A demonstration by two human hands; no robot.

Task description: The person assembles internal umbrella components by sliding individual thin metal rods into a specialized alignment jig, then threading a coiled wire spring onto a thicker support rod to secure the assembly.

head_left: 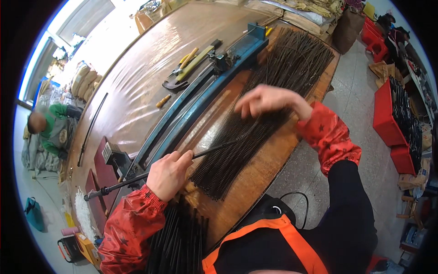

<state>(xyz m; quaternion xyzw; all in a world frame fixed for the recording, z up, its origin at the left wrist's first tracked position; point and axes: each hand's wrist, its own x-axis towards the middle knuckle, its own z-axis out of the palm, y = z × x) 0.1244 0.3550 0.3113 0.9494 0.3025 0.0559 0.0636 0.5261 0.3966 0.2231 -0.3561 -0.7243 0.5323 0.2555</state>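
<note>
The left hand (169, 174) grips a long black rod (213, 150), slanting off to its right, with the far end nearer the right hand (268, 101). That one curls above dark springs (230, 165); I can't tell if it holds anything.
</note>
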